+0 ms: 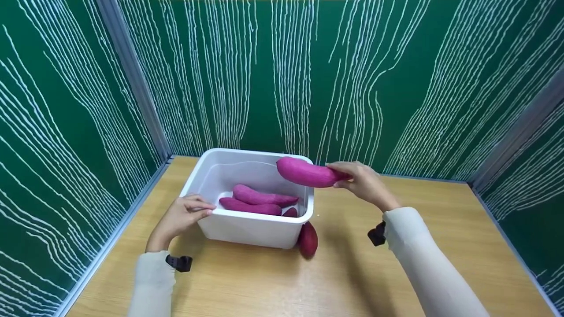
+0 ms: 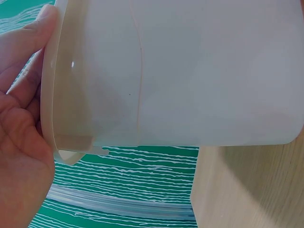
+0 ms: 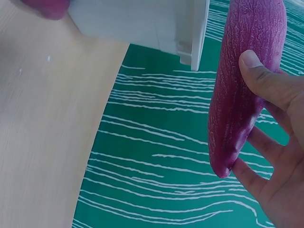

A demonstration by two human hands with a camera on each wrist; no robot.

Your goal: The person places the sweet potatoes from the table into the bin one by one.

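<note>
My right hand (image 1: 365,181) holds a purple sweet potato (image 1: 308,172) by one end, above the right rim of a white plastic bin (image 1: 253,229). In the right wrist view the thumb lies along the sweet potato (image 3: 247,85), with fingers behind it. My left hand (image 1: 183,215) grips the bin's rim at the front left corner; the left wrist view has the thumb over the rim (image 2: 49,95). Inside the bin lie two long purple sweet potatoes, one behind (image 1: 260,196) and one in front (image 1: 251,207), plus a darker one (image 1: 291,212) partly hidden by the front wall.
A dark red sweet potato (image 1: 308,241) lies on the wooden table (image 1: 246,281) against the bin's front right corner. Green panels with wavy white lines (image 1: 282,79) enclose the table at the back and sides, joined by grey metal posts (image 1: 136,79).
</note>
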